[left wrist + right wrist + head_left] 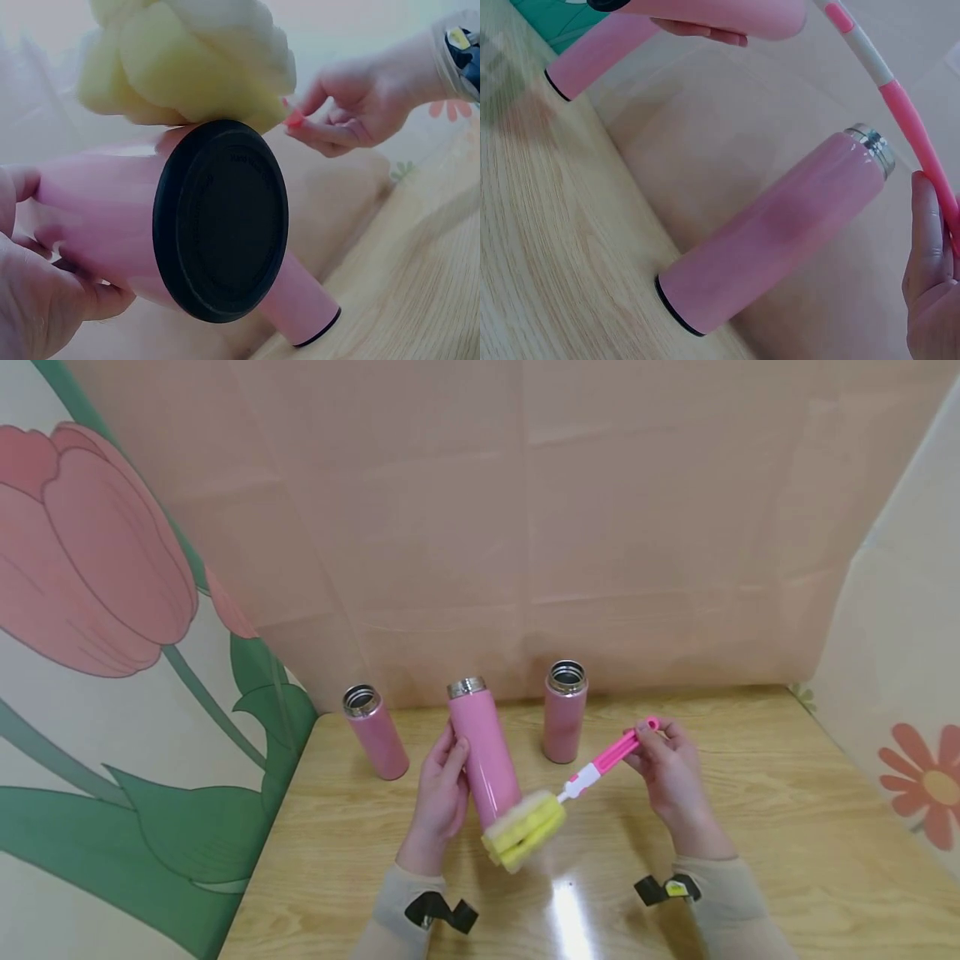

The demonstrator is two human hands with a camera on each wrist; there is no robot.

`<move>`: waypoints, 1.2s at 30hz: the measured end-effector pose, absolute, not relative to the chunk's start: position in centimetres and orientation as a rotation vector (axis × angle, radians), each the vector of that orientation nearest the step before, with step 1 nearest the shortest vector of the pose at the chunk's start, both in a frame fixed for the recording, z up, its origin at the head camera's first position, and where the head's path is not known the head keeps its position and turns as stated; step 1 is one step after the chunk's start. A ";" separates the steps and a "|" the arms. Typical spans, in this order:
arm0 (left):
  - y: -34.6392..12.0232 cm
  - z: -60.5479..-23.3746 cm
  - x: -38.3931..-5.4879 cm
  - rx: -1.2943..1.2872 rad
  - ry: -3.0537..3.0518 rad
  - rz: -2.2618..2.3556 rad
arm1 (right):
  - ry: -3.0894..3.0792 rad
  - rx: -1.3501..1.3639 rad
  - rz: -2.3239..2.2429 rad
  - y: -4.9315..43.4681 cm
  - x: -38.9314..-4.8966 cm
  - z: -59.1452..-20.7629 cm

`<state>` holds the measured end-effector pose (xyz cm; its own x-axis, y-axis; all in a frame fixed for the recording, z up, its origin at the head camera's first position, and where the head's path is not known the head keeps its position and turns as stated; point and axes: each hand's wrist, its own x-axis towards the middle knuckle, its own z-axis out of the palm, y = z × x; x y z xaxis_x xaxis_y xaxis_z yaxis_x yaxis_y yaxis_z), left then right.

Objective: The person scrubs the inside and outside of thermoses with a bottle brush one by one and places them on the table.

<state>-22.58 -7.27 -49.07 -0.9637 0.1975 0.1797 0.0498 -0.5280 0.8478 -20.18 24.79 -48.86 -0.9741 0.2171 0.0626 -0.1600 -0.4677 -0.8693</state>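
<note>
My left hand (441, 789) grips a pink bottle (483, 747) around its side and holds it tilted above the table. Its silver neck points away from me, and its black base (225, 221) faces the left wrist camera. With the right hand (671, 772), I pinch the pink end of a bottle brush (615, 752). The brush's yellow sponge head (528, 827) overlaps the lower end of the held bottle in the head view. In the left wrist view, the sponge lies against or just above the bottle's side near the base; contact is hard to tell.
Two more pink bottles stand uncapped on the wooden table (750, 810): a left bottle (378, 735) and a right bottle (564, 714). Behind them rises a plain pinkish backdrop (450, 527). Flower-patterned panels border both sides.
</note>
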 end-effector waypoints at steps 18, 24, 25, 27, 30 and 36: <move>-7.0 -48.9 -22.2 0.390 1.499 2.557 | -1.037 -0.269 2.518 24.6 -20.6 -48.7; -6.9 -48.9 -21.7 0.522 1.425 2.511 | -0.861 -0.346 2.452 24.2 -20.9 -48.3; -6.9 -48.9 -21.7 0.557 1.403 2.509 | -0.837 -0.352 2.445 24.2 -20.9 -48.2; -7.0 -49.0 -21.7 0.620 1.357 2.500 | -0.781 -0.365 2.442 24.2 -20.8 -48.0; -7.1 -49.1 -21.6 0.688 1.343 2.468 | -0.696 -0.381 2.445 24.2 -20.8 -47.8; -6.9 -49.3 -21.7 0.656 1.460 2.423 | -0.588 -0.401 2.454 24.5 -20.7 -47.8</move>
<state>-21.66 -6.91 -49.28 -0.8713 0.4203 0.2535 0.0278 -0.4734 0.8804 -20.67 24.54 -47.78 -0.7879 0.5976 -0.1487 -0.4654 -0.7360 -0.4916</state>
